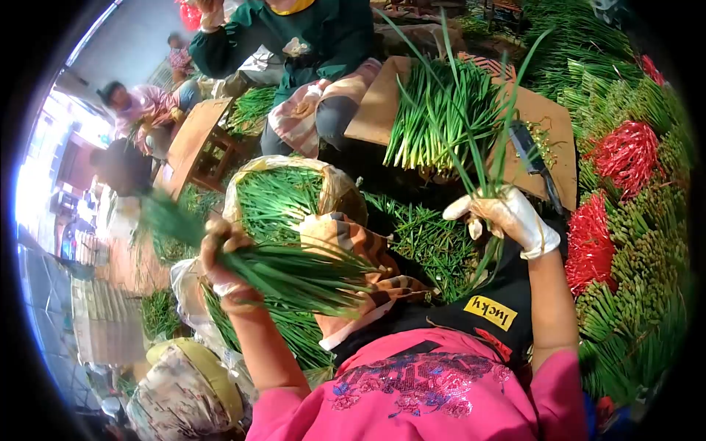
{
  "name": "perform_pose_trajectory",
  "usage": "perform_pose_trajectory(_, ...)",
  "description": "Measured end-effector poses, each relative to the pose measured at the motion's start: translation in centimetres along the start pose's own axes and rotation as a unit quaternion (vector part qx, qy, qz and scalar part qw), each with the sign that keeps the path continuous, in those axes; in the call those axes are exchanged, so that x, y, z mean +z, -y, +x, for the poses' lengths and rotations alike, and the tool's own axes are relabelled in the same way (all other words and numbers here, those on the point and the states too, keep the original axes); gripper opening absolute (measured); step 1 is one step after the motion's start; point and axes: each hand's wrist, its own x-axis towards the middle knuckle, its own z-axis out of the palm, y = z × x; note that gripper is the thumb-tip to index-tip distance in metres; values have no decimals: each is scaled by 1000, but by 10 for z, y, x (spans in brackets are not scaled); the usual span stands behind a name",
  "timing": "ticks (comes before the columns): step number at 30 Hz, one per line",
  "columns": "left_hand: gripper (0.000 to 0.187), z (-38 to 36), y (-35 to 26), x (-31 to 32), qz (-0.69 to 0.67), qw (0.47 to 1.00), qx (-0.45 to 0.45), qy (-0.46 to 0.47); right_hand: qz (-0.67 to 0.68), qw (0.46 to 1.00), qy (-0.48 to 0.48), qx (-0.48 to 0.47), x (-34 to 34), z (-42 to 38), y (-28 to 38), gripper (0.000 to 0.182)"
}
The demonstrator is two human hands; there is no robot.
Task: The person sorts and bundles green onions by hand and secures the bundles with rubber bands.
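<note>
My left hand (223, 253) is closed around a thick bunch of green onions (294, 273), held at left over my lap; its leafy end is blurred. My right hand (512, 218), in a white glove, pinches a few long green onion stalks (482, 158) that stand up from the fingers, with some leaf hanging below. Beyond it, a pile of green onions (445, 114) lies on a wooden board (555, 121), pale ends towards me. A black-handled knife (531, 153) rests on the board's right part. Before my knees stands a lined basket (342, 192) full of green onions.
Rows of tied green onions (632, 294) cover the right side, with red tie bundles (588, 242) on them. Loose greens (434, 242) lie on the floor. A person in a green top (323, 37) sits opposite. Another person (143, 110) sits at a wooden table (195, 136) further left.
</note>
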Motion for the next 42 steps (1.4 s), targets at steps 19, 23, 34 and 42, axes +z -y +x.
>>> perform_pose_trajectory(19,12,5,42,24,-170,980,-102,-23,-662,661,292,198,3,72,-115,46)
perform_pose_trajectory(23,46,-2,47,22,-200,977,-52,-50,-550,823,72,-120,10,69,-81,44)
perform_pose_trajectory(34,22,-3,73,64,-184,975,-121,-39,-203,966,114,-116,107,92,-6,18)
perform_pose_trajectory(42,27,-5,51,27,-170,976,-56,-121,-784,594,164,83,8,62,-82,29)
